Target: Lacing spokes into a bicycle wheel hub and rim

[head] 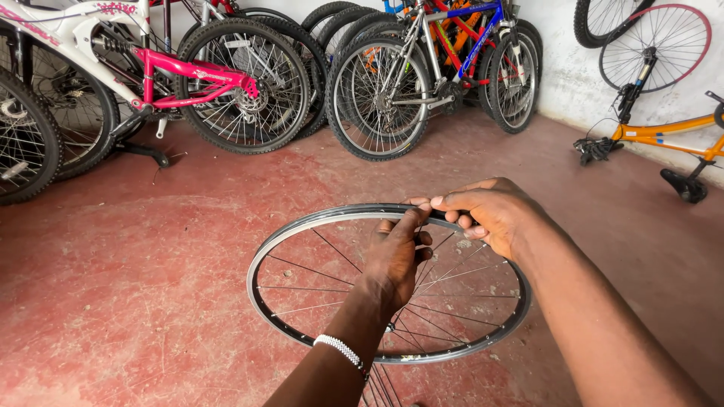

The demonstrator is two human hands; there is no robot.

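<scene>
Head view looks down on a bare bicycle rim [302, 234], spoked, no tyre on it, held nearly flat just above the red floor [128, 286]. Its open face points up toward the viewer; being round, it has no real long axis, though it reads as an oval stretched left to right. The left hand [396, 252] pinches the far edge from inside, thumb on top, fingers curled under. The right hand [486, 211] closes over the same edge just beside it, fingers pressed together on the metal. With both grips bunched at 1 spot, I'd judge the near side could sag or swing. Parked bikes [226, 83] line the wall well beyond; an orange frame [664, 134] lies upside down at right.
</scene>
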